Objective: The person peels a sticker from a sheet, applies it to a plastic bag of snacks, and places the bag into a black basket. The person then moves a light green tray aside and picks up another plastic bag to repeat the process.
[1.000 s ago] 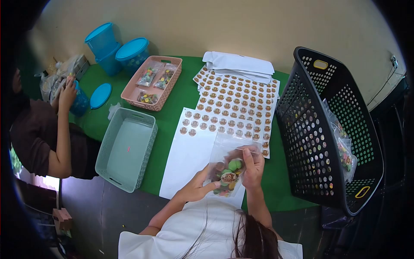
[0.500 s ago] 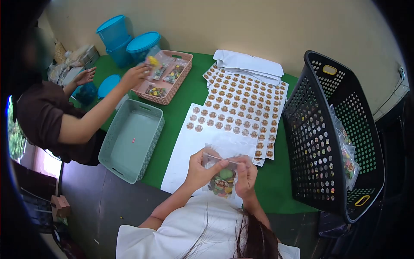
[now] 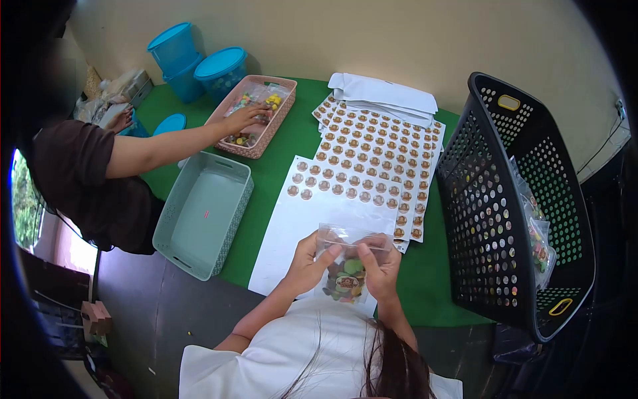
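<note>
A clear zip pouch (image 3: 345, 276) with round green, brown and yellow pieces inside is held upright in front of my chest. A round brown label sits on its front. My left hand (image 3: 310, 266) grips the pouch's left edge, thumb on the front just below the zip line. On the opposite edge, my right hand (image 3: 380, 271) pinches it the same way, with fingers behind the clear plastic. Beyond the pouch lie sheets of round brown stickers (image 3: 362, 143); the nearest sheet (image 3: 286, 246) has a large bare white part.
A tall black perforated basket (image 3: 478, 219) with filled pouches (image 3: 539, 246) stands at right. At left are a grey-green basket (image 3: 199, 213), a pink basket (image 3: 276, 136) with filled pouches, and blue tubs (image 3: 222, 66). A co-worker's hand (image 3: 247, 118) reaches into the pink basket.
Both my thumbs now press on the pouch front below the zip; my right fingers have spread behind it. The co-worker's hand has lowered a pouch into the pink basket.
</note>
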`<state>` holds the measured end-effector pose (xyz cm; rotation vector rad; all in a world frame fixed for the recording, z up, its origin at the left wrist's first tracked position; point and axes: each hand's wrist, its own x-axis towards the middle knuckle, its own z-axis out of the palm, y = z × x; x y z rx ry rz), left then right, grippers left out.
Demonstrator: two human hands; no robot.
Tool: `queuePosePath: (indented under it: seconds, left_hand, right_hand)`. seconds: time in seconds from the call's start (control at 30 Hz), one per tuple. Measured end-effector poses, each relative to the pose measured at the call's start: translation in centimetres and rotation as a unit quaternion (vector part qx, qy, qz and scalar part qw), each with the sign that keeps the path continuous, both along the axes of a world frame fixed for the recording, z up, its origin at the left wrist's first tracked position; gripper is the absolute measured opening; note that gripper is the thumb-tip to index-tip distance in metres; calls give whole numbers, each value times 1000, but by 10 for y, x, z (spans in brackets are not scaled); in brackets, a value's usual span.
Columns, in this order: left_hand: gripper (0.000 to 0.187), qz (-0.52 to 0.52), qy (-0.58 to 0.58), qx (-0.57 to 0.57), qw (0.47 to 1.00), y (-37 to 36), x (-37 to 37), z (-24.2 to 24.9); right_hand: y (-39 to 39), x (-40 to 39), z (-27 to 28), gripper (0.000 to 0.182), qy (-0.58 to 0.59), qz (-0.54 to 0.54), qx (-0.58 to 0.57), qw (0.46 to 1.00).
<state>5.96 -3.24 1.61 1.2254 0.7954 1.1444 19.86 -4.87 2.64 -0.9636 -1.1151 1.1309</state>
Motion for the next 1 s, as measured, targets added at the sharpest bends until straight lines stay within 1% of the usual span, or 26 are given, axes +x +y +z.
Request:
queuePosePath:
  seconds: [0.03, 0.1, 0.17, 0.23, 0.27, 0.3, 0.33, 0.37, 0.43, 0.47, 0.5, 0.57, 0.6, 0.63, 0.67, 0.7, 0.77, 0.8, 0.83, 0.9, 0.97, 1.0]
  left_hand:
    - [21, 8, 20, -3, 1000, 0, 1, 2]
    - [19, 14, 42, -7, 999, -1, 4, 6]
    - [16, 53, 81, 2, 995, -3, 7, 7]
    - [16, 53, 58, -8, 997, -4, 9, 5]
    - [17, 55, 35, -18, 998, -4, 10, 3]
    - [17, 57, 34, -18, 998, -5, 10, 2]
    - [19, 59, -9, -32, 998, -5, 10, 1]
    - [21, 60, -52, -45, 996, -6, 10, 0]
    - [25, 45, -53, -58, 996, -6, 6, -2]
    - [29, 26, -53, -71, 996, -6, 4, -3]
    - [29, 26, -53, -70, 996, -5, 6, -6]
    - [40, 119, -44, 38, 991, -3, 11, -10]
    - [40, 117, -45, 42, 991, -2, 10, -7]
    - [50, 119, 33, 101, 987, -1, 7, -2]
    - [61, 120, 112, 160, 973, 0, 5, 2]
    - [61, 119, 111, 163, 973, 2, 6, 3]
    - [79, 25, 155, 189, 969, 2, 8, 3]
    - [90, -11, 153, 173, 973, 2, 9, 4]
    - [90, -9, 153, 175, 973, 0, 11, 0]
    - [93, -29, 83, 165, 982, -3, 15, -9]
    - [96, -37, 102, 173, 979, 0, 14, -8]
    - [95, -10, 78, 137, 987, 0, 15, -10]
  right_hand:
    - [0, 1, 0, 18, 51, 13, -6, 999]
    - [1, 3, -5, 21, 54, 11, 9, 998]
    - [0, 4, -4, 24, 56, 9, 23, 998]
    - [-2, 3, 2, 28, 109, 40, 23, 993]
    - [-2, 4, 0, 28, 109, 41, 22, 993]
    - [-1, 6, -3, 27, 71, 49, 19, 996]
    - [-1, 7, -4, 27, 33, 57, 17, 998]
    - [-1, 7, -4, 27, 33, 60, 17, 997]
    - [-1, 6, -4, 26, -53, 47, -5, 997]
    - [-1, 6, -5, 26, -53, 48, -4, 997]
    - [-1, 6, -7, 26, -53, 50, -12, 997]
    - [0, 4, -6, 26, -53, 49, -17, 997]
    - [2, 1, -3, 28, -10, 1, 6, 1000]
    - [4, -1, -1, 29, 33, -45, 31, 998]
    - [5, 4, -10, 35, 25, -36, 43, 998]
    - [6, 2, -6, 35, 25, -37, 47, 998]
    - [4, -2, 5, 45, 55, 24, 81, 995]
    - [5, -1, 0, 58, 4, 103, 104, 989]
    - [8, -5, -1, 67, -63, 145, 156, 975]
    - [6, -13, 2, 71, -201, 175, 213, 940]
    - [2, -16, -2, 71, -208, 180, 208, 939]
    - [1, -16, -4, 72, -213, 187, 203, 937]
